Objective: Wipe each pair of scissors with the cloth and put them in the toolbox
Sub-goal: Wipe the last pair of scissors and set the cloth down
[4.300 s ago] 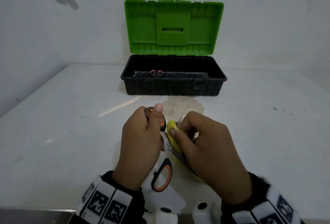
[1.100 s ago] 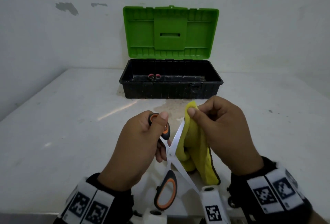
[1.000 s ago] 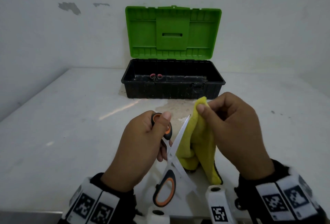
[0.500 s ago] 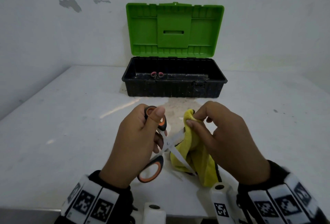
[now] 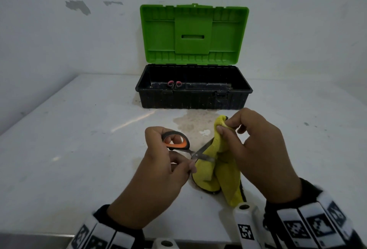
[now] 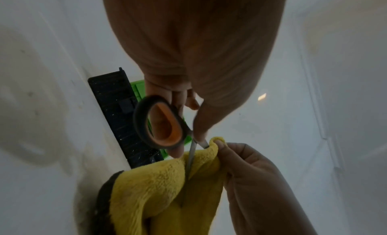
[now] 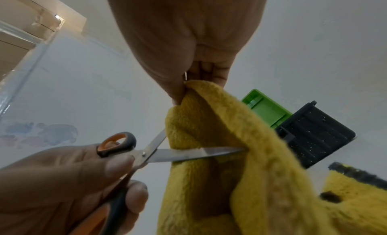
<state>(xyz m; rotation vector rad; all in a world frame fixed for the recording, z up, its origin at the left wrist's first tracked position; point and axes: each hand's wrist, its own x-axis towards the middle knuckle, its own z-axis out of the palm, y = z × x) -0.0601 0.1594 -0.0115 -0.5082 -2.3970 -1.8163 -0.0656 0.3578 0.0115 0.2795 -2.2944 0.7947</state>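
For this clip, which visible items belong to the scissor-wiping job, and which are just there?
Part of the job:
orange-handled scissors, held by the left hand
yellow cloth, pinched by the right hand
open toolbox
pink-handled scissors, already inside it

Just there:
white table
stain on the table

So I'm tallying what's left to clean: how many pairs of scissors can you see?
2. The orange-handled scissors are held in the left hand, blades open against the yellow cloth. A pink-handled pair lies inside the toolbox; its front wall may hide more.
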